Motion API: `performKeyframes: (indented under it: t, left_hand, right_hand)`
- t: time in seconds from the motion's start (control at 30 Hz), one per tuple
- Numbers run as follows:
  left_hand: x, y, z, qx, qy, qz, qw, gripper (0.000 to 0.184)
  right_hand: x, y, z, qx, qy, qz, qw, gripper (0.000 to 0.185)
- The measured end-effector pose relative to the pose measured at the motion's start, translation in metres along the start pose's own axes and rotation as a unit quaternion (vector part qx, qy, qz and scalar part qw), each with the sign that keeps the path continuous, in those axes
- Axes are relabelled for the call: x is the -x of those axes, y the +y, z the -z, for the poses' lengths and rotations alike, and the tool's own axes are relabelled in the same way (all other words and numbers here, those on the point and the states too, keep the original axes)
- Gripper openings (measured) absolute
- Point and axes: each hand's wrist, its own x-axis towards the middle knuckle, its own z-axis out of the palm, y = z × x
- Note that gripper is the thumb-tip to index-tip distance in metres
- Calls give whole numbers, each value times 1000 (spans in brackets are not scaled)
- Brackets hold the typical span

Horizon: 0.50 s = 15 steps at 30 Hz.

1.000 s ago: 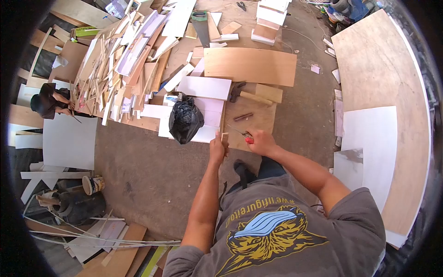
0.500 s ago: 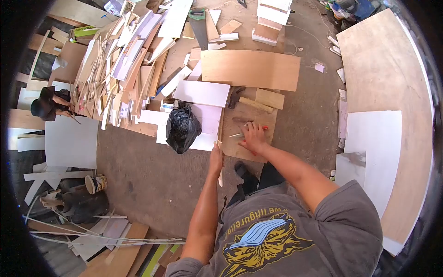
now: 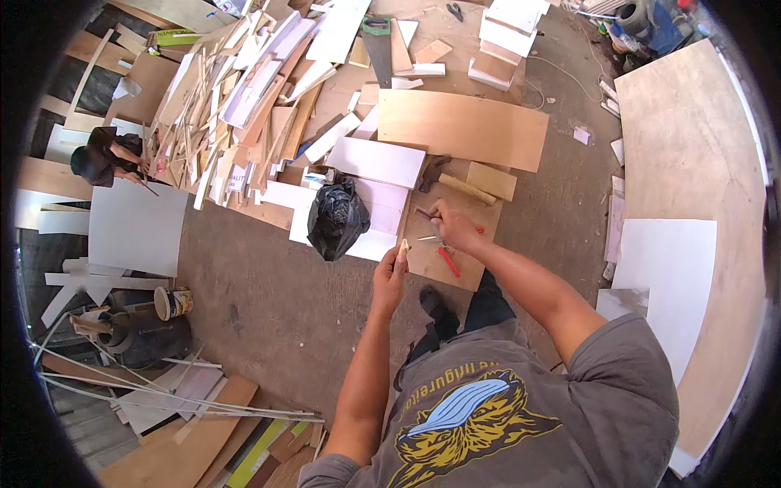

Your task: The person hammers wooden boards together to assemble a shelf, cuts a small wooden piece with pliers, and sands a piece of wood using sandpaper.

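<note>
My left hand is closed around a thin wooden strip, whose pale end shows above the thumb. Over the plywood board, my right hand has its fingers closed on a slim dark brown piece; its kind is unclear. A red-handled tool lies just below that hand, and a thin pale rod is close to the fingers. Farther up the board rests a hammer with a dark head and wooden handle, beside a small wood block. A black plastic bag sits left of my hands.
A heap of wood offcuts fills the upper left, with a handsaw nearby. Large panels lean at right. Another person works at far left. A bucket and long strips lie lower left.
My right hand has shifted up the board from the red-handled tool and closed on the dark brown piece. My left hand has tilted the wooden strip. The whole view has shifted slightly.
</note>
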Motion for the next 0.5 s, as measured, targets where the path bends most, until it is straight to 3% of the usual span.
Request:
performKeyframes:
  t: [0.07,0.13,0.23,0.33,0.43,0.5]
  left_hand:
    - [8,14,-5,-39,-12,-25,999,41]
    - [17,20,-12,-65,-35,-45,996,41]
    - [24,26,-30,-64,-88,-70,992,42]
    - [48,31,-54,-45,-129,-79,987,41]
    - [61,38,-78,-53,-153,-145,976,39]
    - [74,50,-88,-89,-168,-137,972,36]
  right_hand:
    - [36,-39,18,-183,72,145,970,30]
    - [74,-74,41,-216,31,134,967,37]
    - [125,-97,66,-155,16,143,977,35]
    - [156,-84,69,-192,128,134,964,33]
    - [198,-90,82,-189,196,154,950,31]
    - [228,-102,101,-158,211,145,954,30]
